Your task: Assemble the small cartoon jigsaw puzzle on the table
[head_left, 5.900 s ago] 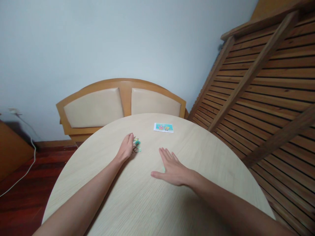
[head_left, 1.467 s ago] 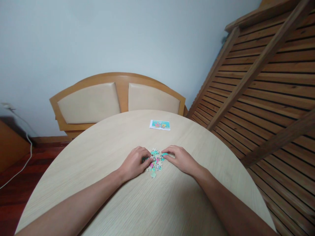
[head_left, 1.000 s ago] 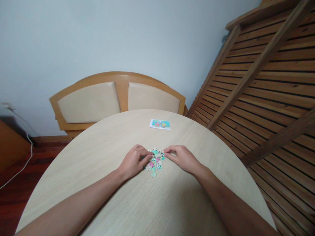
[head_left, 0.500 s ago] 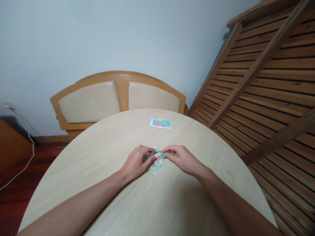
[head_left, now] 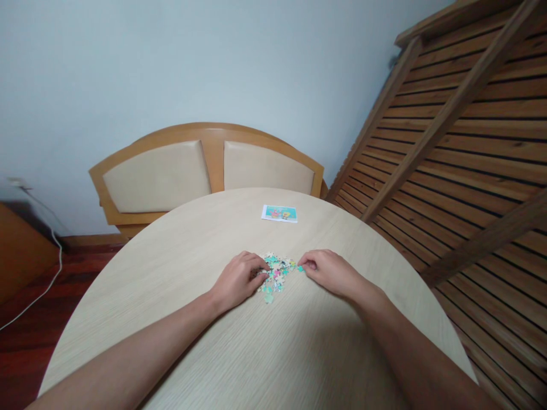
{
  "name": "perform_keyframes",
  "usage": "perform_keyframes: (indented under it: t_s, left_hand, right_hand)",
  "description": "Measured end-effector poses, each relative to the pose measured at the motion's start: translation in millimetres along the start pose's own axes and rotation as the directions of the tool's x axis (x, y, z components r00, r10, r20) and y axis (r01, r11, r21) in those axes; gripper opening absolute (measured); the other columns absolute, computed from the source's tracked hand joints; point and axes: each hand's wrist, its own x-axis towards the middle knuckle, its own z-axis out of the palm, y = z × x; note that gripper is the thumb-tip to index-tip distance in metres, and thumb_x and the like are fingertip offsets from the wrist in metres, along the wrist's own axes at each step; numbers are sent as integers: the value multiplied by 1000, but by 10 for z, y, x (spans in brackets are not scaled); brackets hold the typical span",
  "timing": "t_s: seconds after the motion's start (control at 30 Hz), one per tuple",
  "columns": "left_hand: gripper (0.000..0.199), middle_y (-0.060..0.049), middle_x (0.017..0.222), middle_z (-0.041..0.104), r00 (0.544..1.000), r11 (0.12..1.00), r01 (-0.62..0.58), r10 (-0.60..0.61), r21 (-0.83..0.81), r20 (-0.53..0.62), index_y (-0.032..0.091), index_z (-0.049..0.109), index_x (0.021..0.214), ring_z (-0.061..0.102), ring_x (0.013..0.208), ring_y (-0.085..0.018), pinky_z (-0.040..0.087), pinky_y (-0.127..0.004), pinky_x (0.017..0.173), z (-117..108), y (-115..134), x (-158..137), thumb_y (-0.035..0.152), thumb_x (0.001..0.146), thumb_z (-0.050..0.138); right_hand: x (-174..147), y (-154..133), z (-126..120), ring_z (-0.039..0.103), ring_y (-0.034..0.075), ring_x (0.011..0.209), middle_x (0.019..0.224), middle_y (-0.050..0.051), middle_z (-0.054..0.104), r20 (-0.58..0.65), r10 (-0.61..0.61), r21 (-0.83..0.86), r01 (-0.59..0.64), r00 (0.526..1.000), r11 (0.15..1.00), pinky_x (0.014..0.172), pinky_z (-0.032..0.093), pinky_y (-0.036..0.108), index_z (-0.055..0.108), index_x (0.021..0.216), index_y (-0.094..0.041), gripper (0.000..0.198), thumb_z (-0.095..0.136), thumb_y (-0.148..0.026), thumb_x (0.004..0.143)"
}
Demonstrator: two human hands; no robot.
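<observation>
A small heap of loose jigsaw puzzle pieces (head_left: 277,272) lies on the round table, mostly teal, white and pink, some overlapping. My left hand (head_left: 240,282) rests at the heap's left edge, its thumb and fingers curved and a little apart around pieces there; part of the heap is hidden beneath it. Just right of the heap, my right hand (head_left: 327,272) is closed in a pinch on a teal puzzle piece (head_left: 301,269). One pale green piece (head_left: 269,298) lies at the near side of the heap.
Beyond the heap lies a picture card (head_left: 279,213) with pink and yellow cartoon figures on teal. The pale wooden table (head_left: 205,228) has a curved far edge. Behind it stands a padded headboard (head_left: 213,154); wooden slats (head_left: 470,159) lean at the right.
My right hand has moved right, away from the heap, with a teal puzzle piece in its pinch. More of the heap's right side shows. My left hand has stayed nearly in place.
</observation>
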Motion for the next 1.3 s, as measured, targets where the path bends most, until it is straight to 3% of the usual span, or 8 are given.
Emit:
perform_keyframes:
  t_s: [0.2, 0.37, 0.47, 0.77, 0.97, 1.3]
  left_hand:
    - [9, -3, 101, 70, 999, 999, 32, -33, -27, -9, 24, 69, 98, 62, 98, -21, 48, -35, 89, -2, 1, 3, 24, 93, 62]
    - [7, -4, 94, 70, 998, 997, 59, -61, -56, -34, 22, 68, 96, 63, 90, -20, 49, -33, 83, 3, 23, 6, 24, 92, 62]
    - [9, -3, 91, 71, 994, 988, 97, -103, -120, -46, 21, 67, 97, 65, 85, -19, 50, -31, 77, 11, 26, 12, 26, 93, 61]
    - [14, -4, 93, 73, 991, 991, 105, -112, -87, -77, 22, 72, 96, 65, 92, -22, 51, -34, 84, 8, -20, 31, 31, 95, 60]
    - [15, -4, 96, 72, 980, 986, 141, -152, -87, -128, 22, 71, 95, 64, 96, -22, 49, -36, 88, -26, -50, 32, 29, 94, 58]
    - [18, -7, 92, 70, 977, 965, 167, -134, 203, -168, 21, 71, 91, 61, 89, -24, 47, -38, 79, -186, -215, 6, 27, 92, 53]
  right_hand:
    - [31, 39, 53, 66, 19, 86, 97, 5, 73, -99, -3, -23, 1, 995, 1000, 76, 46, 29, 74, 96, -20, 19, 56, -19, 89]
    - [64, -111, 229, 63, 20, 99, 106, 6, 69, -146, -200, 89, 215, 969, 973, 88, 48, 31, 71, 108, -21, 19, 61, -25, 92]
    - [74, -171, 322, 60, 23, 108, 112, 8, 67, -165, -275, 69, 290, 947, 955, 96, 46, 35, 68, 118, -22, 26, 62, -27, 93]
    - [128, -59, 333, 61, 22, 102, 105, 7, 71, -169, -251, 75, 266, 953, 961, 92, 46, 37, 73, 104, -22, 15, 63, -24, 92]
    - [110, -24, 215, 63, 22, 100, 103, 7, 72, -192, -242, 149, 271, 951, 951, 92, 46, 36, 71, 105, -20, 19, 67, -17, 87]
    - [36, -25, 102, 66, 20, 95, 101, 5, 74, -86, -285, 274, 298, 955, 915, 89, 49, 33, 73, 104, -21, 24, 75, -25, 80]
